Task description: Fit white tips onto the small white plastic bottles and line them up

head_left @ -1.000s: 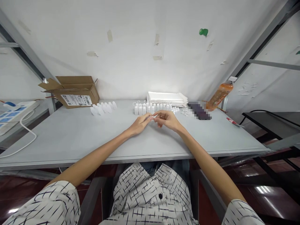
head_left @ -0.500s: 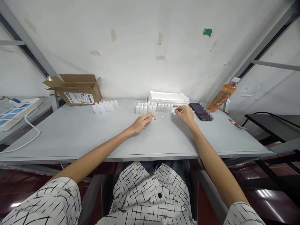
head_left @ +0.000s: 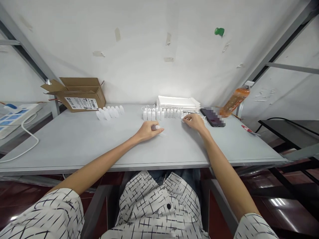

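Observation:
My left hand (head_left: 147, 130) is closed around a small white bottle (head_left: 156, 127), low over the table in front of the bottle rows. A thin pale strand near its fingertips is too blurred to make out. My right hand (head_left: 195, 122) has its fingers pinched together at a small pile of white pieces (head_left: 185, 115); whatever is between the fingertips is hidden. Between and behind the hands stand small white bottles (head_left: 153, 115) in close rows, several with curled white loops on top. Farther left, more translucent white pieces (head_left: 106, 114) sit in slanted rows.
Behind the bottles lies a stack of white sheets or trays (head_left: 178, 102). An open cardboard box (head_left: 82, 96) stands at the back left. To the right are a phone (head_left: 212, 117) and a tilted orange drink bottle (head_left: 235, 101). A power strip (head_left: 18, 118) sits far left.
The left hand has moved slightly down and turned, so the bottle in it now shows more. Its white strand has become a faint blur. The right hand has shifted slightly left at the pile.

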{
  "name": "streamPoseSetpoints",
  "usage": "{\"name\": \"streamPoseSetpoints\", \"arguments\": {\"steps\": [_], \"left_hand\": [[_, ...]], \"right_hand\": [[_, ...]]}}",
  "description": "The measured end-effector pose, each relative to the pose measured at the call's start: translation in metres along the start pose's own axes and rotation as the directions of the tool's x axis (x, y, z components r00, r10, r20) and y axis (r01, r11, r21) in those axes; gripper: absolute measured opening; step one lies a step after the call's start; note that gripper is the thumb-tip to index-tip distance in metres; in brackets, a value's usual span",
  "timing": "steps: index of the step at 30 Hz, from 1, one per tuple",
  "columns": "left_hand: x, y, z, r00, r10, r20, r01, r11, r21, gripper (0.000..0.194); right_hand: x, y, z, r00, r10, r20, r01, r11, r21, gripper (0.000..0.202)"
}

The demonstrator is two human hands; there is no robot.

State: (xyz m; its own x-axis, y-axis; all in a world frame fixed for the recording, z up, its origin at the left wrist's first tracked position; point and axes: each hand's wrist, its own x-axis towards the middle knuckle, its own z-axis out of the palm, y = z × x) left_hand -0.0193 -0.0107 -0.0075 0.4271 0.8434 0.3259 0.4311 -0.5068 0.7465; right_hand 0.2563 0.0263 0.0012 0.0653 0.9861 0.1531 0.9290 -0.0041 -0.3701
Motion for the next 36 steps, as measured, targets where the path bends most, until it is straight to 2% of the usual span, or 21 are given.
{"name": "streamPoseSetpoints", "arguments": {"steps": [5,10,14,18,22,28,31,34,36], "left_hand": [[0.003,-0.007,0.002,0.996,0.024,0.085,-0.025,1.0,0.012,0.035],[0.005,-0.01,-0.001,0.988,0.014,0.152,-0.018,1.0,0.02,0.035],[0.007,-0.01,-0.004,0.982,-0.023,0.19,0.026,1.0,-0.016,0.036],[0.008,-0.011,-0.007,0.977,-0.08,0.198,0.086,0.996,-0.026,0.039],[0.007,-0.01,-0.008,0.976,-0.087,0.198,0.094,0.995,-0.027,0.039],[0.007,-0.008,-0.009,0.98,-0.097,0.176,0.107,0.993,-0.046,0.039],[0.007,-0.009,-0.009,0.981,-0.091,0.171,0.099,0.994,-0.04,0.038],[0.007,-0.01,-0.008,0.983,-0.084,0.165,0.089,0.996,-0.02,0.037],[0.007,-0.01,-0.007,0.983,-0.073,0.168,0.075,0.997,-0.004,0.037]], "right_hand": [[-0.002,-0.001,-0.004,0.998,-0.005,0.057,0.004,1.0,0.026,0.024],[-0.004,-0.003,-0.003,0.999,-0.007,0.04,0.008,1.0,-0.018,0.031],[-0.006,-0.005,-0.001,0.994,-0.093,0.048,0.096,0.994,-0.057,0.036],[-0.008,-0.008,-0.002,0.978,-0.192,0.079,0.197,0.978,-0.061,0.036],[-0.012,-0.015,-0.001,0.978,-0.188,0.093,0.197,0.976,-0.093,0.033],[-0.015,-0.026,0.008,0.964,-0.253,0.078,0.26,0.961,-0.099,0.034],[-0.017,-0.031,0.01,0.954,-0.298,0.023,0.298,0.954,0.0,0.028],[-0.021,-0.037,0.007,0.952,-0.306,-0.003,0.297,0.921,0.251,0.022],[-0.025,-0.04,0.003,0.961,-0.273,0.035,0.233,0.873,0.427,0.021]]}}
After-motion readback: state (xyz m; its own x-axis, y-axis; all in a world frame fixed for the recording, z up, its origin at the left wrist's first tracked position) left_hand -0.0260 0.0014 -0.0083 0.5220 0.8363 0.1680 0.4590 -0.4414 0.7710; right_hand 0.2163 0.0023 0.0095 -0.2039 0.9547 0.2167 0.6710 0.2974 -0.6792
